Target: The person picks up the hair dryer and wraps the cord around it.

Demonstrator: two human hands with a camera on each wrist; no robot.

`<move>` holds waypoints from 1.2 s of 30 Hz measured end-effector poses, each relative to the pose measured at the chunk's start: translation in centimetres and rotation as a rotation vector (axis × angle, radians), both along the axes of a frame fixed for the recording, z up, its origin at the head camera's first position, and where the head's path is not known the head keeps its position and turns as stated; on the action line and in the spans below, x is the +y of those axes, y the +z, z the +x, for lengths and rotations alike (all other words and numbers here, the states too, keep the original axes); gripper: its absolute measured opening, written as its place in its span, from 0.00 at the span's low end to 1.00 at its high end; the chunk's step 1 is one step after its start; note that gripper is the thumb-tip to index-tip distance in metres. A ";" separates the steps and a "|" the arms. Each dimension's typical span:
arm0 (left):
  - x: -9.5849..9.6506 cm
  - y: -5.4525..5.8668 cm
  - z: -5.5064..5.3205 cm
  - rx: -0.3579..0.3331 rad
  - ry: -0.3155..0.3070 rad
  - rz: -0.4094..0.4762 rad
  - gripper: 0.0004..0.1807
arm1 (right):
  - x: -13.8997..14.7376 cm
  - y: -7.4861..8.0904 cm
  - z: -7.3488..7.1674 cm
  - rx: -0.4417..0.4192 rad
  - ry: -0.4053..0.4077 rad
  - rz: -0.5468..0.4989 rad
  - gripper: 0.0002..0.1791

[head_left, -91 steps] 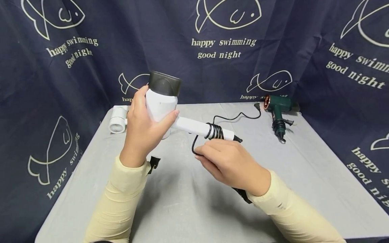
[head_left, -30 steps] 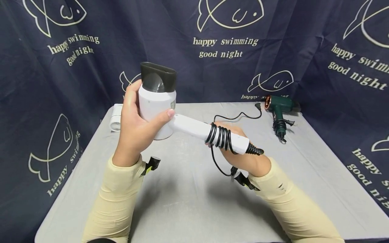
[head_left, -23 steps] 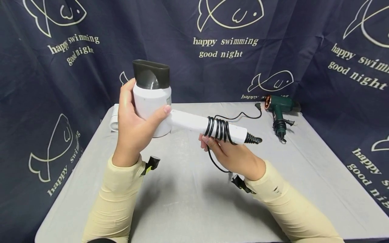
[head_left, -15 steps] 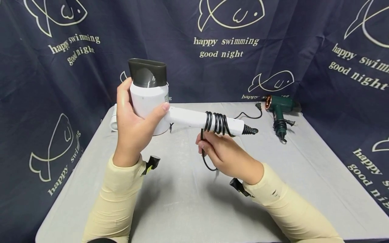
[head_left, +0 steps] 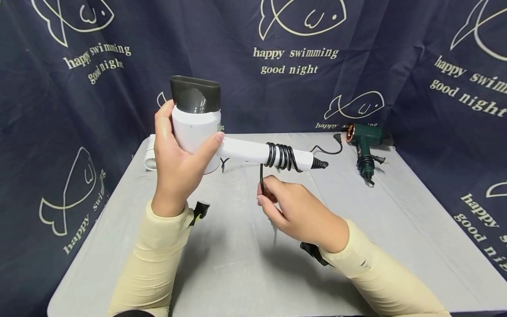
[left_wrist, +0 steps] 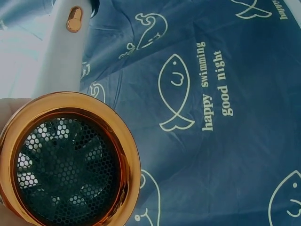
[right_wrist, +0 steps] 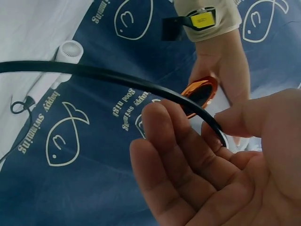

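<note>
My left hand grips the barrel of a white hair dryer, thumb in front, holding it above the table with the black nozzle upward. Its copper-rimmed intake grille fills the lower left of the left wrist view. The handle points right, with several loops of black cord wound around it. Below the handle, my right hand pinches the free length of this cord between thumb and index finger. In the right wrist view the cord arcs leftward from that pinch; the other fingers are loosely curled.
A green hair dryer lies at the back right of the grey table. Near it is a black plug on a cable. Another white appliance stands back left, partly behind my left hand. Dark blue printed curtains surround the table.
My right hand has passed behind the handle and come back to the front below it, bringing the cord around. The wound loops have grown, and the hair dryer has shifted slightly left and up.
</note>
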State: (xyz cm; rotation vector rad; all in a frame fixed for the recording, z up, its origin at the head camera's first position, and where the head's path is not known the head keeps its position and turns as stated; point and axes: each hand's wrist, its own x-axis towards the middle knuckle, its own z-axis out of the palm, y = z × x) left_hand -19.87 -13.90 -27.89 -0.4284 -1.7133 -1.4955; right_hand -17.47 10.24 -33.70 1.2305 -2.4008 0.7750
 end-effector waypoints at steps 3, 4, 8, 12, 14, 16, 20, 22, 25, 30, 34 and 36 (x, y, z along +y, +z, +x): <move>0.1 0.1 0.1 0.002 0.045 -0.034 0.41 | 0.1 0.1 0.2 -0.011 0.008 -0.014 0.04; 0.2 0.2 0.2 0.002 0.060 -0.044 0.41 | 0.2 0.2 0.3 -0.013 0.009 -0.018 0.04; 0.3 0.3 0.4 0.005 0.105 -0.078 0.42 | 0.4 0.5 0.5 0.000 -0.005 -0.031 0.04; 0.5 0.3 0.5 0.037 0.130 -0.119 0.42 | 0.6 0.9 0.6 0.003 -0.015 -0.043 0.03; 0.5 0.3 0.6 0.061 0.136 -0.149 0.42 | 0.7 1.0 0.7 -0.004 -0.020 -0.050 0.03; 0.6 0.4 0.6 0.083 0.143 -0.167 0.42 | 0.8 1.2 0.8 -0.008 -0.024 -0.054 0.02; 0.6 0.3 0.4 0.116 0.165 -0.206 0.43 | 1.1 1.6 1.0 0.007 -0.026 -0.065 0.02; 0.5 0.1 0.1 0.131 0.172 -0.229 0.43 | 1.3 1.8 1.0 0.020 -0.026 -0.069 0.02; 0.2 -0.4 -0.4 0.146 0.173 -0.266 0.44 | 1.5 2.0 1.0 0.039 -0.040 -0.070 0.03; -0.3 -0.9 -1.2 0.157 0.157 -0.312 0.43 | 2.1 2.4 0.8 0.047 -0.089 -0.082 0.04; -0.5 -1.1 -1.4 0.155 0.141 -0.351 0.43 | 2.6 2.6 0.4 0.051 -0.092 -0.113 0.04; -0.5 -1.1 -1.4 0.151 0.132 -0.371 0.44 | 2.7 2.6 0.2 0.052 -0.080 -0.127 0.03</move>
